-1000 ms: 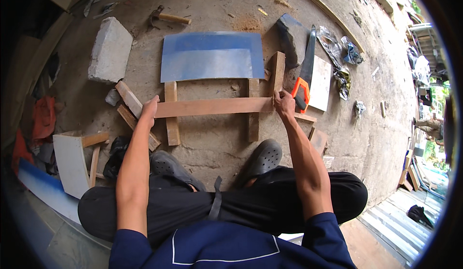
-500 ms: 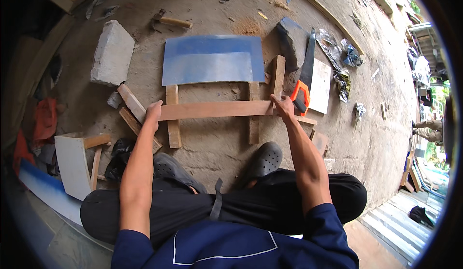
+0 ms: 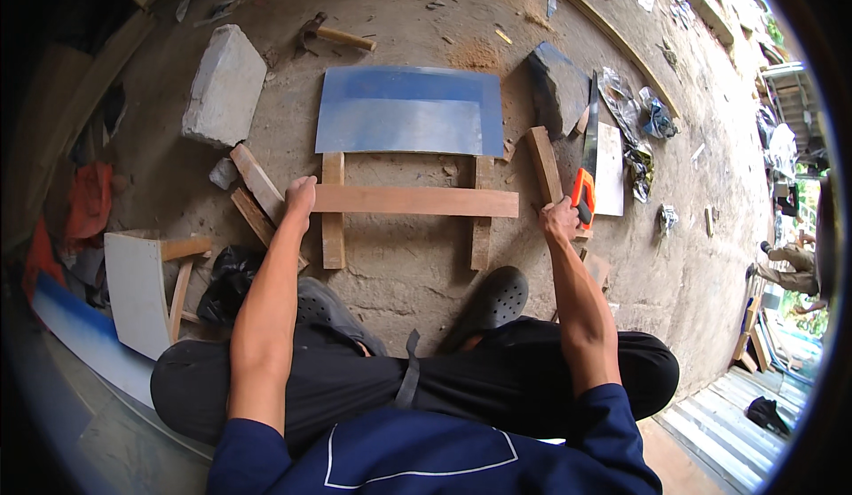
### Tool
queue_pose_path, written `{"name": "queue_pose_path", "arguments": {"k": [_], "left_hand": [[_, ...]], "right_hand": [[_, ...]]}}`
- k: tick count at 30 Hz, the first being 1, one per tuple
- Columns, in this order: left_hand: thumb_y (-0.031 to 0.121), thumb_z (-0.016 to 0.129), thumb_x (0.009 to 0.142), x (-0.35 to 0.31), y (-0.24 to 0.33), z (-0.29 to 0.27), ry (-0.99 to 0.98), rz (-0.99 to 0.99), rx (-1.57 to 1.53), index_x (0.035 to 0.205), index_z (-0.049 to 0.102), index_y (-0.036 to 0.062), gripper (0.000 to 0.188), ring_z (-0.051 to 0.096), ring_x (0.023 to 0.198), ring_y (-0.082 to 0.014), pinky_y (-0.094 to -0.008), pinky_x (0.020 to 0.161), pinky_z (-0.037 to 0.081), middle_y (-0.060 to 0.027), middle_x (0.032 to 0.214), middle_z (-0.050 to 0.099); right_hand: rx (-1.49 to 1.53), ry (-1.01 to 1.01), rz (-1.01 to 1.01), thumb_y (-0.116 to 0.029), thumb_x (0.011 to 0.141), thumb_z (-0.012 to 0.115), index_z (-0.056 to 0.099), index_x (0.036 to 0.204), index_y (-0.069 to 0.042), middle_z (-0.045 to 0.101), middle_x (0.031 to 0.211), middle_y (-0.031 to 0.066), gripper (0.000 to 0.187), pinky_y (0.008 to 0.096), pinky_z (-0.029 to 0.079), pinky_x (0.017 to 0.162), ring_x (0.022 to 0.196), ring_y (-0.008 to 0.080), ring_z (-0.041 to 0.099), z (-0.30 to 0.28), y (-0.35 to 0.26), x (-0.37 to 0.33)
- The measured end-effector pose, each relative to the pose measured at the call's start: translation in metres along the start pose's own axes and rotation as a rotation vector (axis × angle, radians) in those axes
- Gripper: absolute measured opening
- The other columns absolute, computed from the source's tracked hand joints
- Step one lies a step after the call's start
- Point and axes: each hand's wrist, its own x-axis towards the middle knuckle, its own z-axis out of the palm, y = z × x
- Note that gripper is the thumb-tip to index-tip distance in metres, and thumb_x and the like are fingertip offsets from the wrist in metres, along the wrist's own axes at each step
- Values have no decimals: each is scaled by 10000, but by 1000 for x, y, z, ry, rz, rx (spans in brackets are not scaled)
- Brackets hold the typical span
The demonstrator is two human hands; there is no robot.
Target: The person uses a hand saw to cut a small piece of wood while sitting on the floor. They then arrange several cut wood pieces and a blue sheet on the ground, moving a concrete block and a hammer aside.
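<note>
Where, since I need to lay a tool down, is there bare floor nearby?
Bare floor shows between the two wooden supports, just nearer than the reddish board, and between the concrete block and the blue sheet. It is crowded around the right hand: wooden piece, saw, white board and dark slab.

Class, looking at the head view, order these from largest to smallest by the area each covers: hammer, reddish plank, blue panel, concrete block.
1. Blue panel
2. Concrete block and reddish plank: too alike in area to rank surely
3. Hammer
</note>
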Motion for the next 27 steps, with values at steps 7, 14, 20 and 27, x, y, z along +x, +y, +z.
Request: {"name": "queue_pose_path", "arguments": {"k": [7, 14, 20, 27], "left_hand": [[220, 551, 843, 4, 5, 3, 210, -4, -36, 1048, 624, -69, 361, 614, 929, -232, -348, 836, 473, -155, 996, 657], [231, 628, 814, -3, 11, 1, 287, -60, -67, 1056, 655, -41, 365, 610, 934, -216, -339, 855, 456, -115, 999, 671], [251, 662, 818, -3, 14, 0, 185, -1, -160, 1029, 669, -18, 341, 627, 886, -208, -335, 811, 484, -108, 947, 679], [265, 665, 826, -10, 21, 6, 142, -71, -101, 1002, 683, 7, 313, 631, 789, -182, -330, 667, 513, -77, 880, 676]], "right_hand": [[296, 176, -622, -398, 836, 652, 596, 1063, -38, 573, 1052, 189, 430, 438, 457, 855, 996, 351, 551, -10, -21, -30], [421, -356, -791, -449, 821, 675, 610, 1068, 3, 626, 967, 179, 519, 394, 474, 839, 969, 335, 593, -9, -44, -38], [512, -420, -629, -504, 842, 648, 680, 796, -6, 646, 723, 154, 501, 364, 484, 663, 698, 255, 629, -7, -40, -25], [547, -376, -412, -559, 853, 617, 690, 825, 4, 609, 651, 86, 569, 328, 458, 631, 641, 153, 573, 7, -31, -3]]}}
